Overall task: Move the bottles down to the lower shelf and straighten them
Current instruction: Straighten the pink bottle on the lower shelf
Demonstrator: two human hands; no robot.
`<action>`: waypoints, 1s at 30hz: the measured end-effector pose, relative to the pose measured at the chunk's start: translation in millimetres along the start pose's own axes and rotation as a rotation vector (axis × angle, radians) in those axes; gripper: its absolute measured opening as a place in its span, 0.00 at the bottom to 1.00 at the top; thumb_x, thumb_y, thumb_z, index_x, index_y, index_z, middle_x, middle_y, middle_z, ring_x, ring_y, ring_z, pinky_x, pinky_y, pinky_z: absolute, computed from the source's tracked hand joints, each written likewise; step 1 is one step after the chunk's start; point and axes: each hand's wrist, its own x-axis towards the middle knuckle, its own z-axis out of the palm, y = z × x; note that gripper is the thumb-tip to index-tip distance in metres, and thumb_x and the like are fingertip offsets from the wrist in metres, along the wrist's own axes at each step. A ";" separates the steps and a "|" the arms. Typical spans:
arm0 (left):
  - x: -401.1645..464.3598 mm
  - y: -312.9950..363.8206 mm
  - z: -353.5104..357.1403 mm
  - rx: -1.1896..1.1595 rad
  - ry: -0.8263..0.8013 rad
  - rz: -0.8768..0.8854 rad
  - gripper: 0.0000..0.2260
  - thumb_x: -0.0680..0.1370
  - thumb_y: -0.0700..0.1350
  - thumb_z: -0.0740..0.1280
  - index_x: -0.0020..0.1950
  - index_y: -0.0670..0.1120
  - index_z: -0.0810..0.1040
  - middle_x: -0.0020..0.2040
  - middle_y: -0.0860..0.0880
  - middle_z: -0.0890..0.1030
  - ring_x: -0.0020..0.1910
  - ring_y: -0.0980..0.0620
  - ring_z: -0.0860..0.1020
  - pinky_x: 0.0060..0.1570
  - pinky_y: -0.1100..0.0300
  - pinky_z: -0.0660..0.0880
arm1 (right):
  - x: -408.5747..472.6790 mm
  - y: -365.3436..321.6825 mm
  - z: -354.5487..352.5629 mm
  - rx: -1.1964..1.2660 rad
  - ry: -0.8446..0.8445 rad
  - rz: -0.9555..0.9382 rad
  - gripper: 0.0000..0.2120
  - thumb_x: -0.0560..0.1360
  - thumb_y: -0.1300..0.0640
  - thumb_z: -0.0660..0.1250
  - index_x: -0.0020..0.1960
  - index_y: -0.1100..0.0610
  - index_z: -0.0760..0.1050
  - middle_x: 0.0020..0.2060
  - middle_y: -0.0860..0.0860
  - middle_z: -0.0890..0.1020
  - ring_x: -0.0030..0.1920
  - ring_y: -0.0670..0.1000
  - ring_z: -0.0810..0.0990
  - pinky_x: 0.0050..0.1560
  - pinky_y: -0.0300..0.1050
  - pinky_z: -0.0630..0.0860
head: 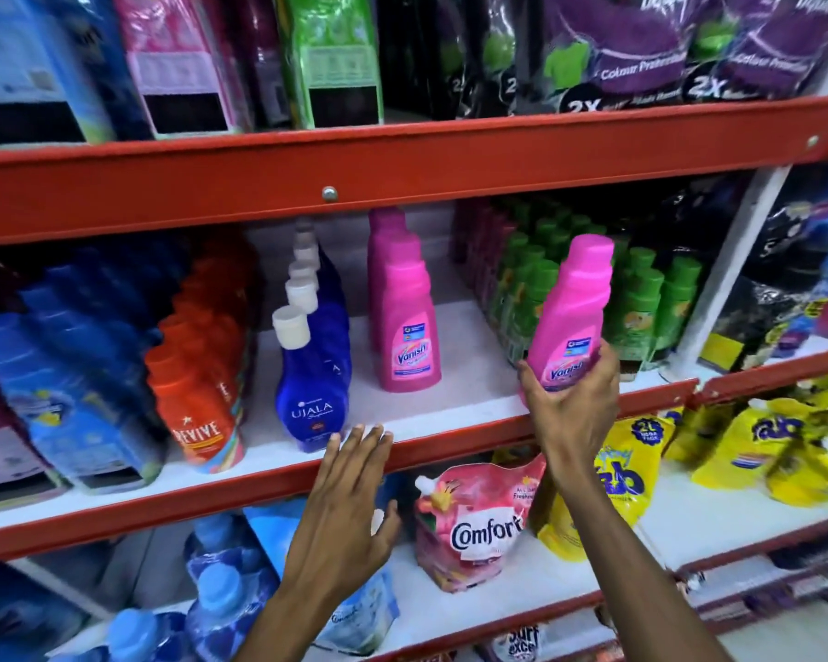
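Observation:
My right hand (572, 398) grips a pink Vanish bottle (572, 312) by its base, tilted slightly right, just above the front edge of the middle shelf (450, 413). A short row of pink Vanish bottles (405, 322) stands upright on that shelf to the left of it. My left hand (350, 499) is spread flat with fingers apart, its fingertips on the red front lip of the middle shelf, beside a blue Ujala bottle (309, 389). The left hand holds nothing. The lower shelf (689, 518) lies beneath both hands.
On the middle shelf stand blue bottles, orange Revive bottles (197, 398), a row of Ujala bottles and green-capped bottles (641, 298). Below are a pink Comfort pouch (474, 513), yellow Fab pouches (785, 451) and light blue bottles (221, 594). Refill packs fill the top shelf.

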 end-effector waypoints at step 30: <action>-31.3 -36.2 -27.8 -0.168 0.355 0.014 0.22 0.76 0.47 0.65 0.69 0.43 0.76 0.69 0.48 0.78 0.72 0.52 0.71 0.75 0.53 0.63 | -109.8 -88.3 30.5 0.125 -0.209 -0.147 0.40 0.67 0.43 0.79 0.70 0.60 0.66 0.66 0.57 0.72 0.67 0.57 0.70 0.67 0.55 0.72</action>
